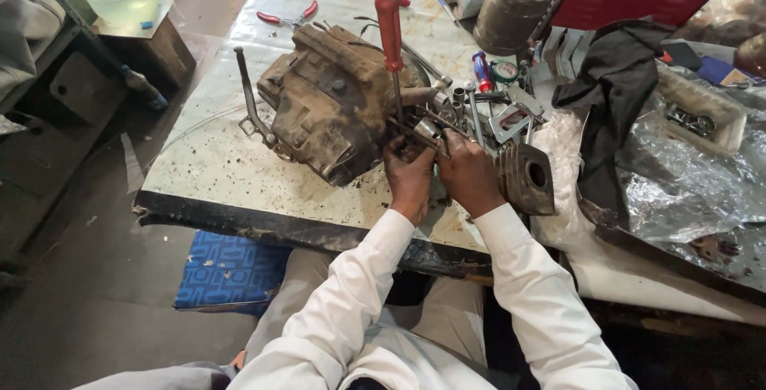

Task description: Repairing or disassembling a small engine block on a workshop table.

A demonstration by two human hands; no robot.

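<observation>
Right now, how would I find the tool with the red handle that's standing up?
Start at the big dirty engine block in the middle of the pale, stained table. Just right of its top, above the person's left hand and right hand, a screwdriver stands upright. Its long plain red handle points up, unlike the flat red-handled pliers farther back.

Single head-worn view, looking steeply down and forward over the person's own sleeves at a workbench [239, 182]. Bench edge runs near, slightly tilted; floor shows at left. Hands sit close, just below centre frame. Far bench clutter is cropped at the top, probably continuing beyond.
</observation>
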